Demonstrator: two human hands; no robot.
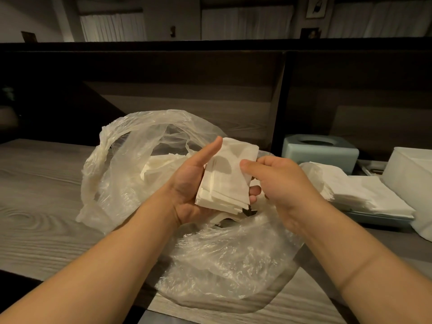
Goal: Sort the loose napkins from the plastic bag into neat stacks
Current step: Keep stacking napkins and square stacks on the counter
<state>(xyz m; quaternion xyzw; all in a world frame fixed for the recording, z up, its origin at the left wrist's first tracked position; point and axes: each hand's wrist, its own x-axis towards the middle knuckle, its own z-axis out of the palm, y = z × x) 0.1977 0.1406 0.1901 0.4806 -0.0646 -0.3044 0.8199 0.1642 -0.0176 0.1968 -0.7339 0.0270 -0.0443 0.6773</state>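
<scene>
Two bare hands work above a clear plastic bag (210,260) that lies crumpled on a grey wood-grain table (39,190); the bag's mouth gapes toward the far left, and loose white napkins (159,164) show through it inside the far part of the bag. Left hand (187,183): palm up, thumb extended straight along the left edge of a small bundle of napkins (224,178), fingertips (254,191) curling up past the bundle's right edge, so the hand cradles and grasps the bundle from beneath. Right hand (280,181): fingers bent, thumb resting on the top sheet near the bundle's right edge; the other fingertips are hidden behind the hand, so whether they pinch the sheets from behind cannot be told. Bundle position: held clear of the table, above the middle of the bag, its near edges fanned unevenly. To the right, a neat stack of white napkins (364,195) rests on a pale blue tray (378,219); the bag's right edge laps over the stack's left side. Far of the stack stands a pale blue tissue box (320,152) with an oval top opening; at the right edge stands a white container (411,176), only partly in view. A dark panelled wall (187,94) rises behind the table.
</scene>
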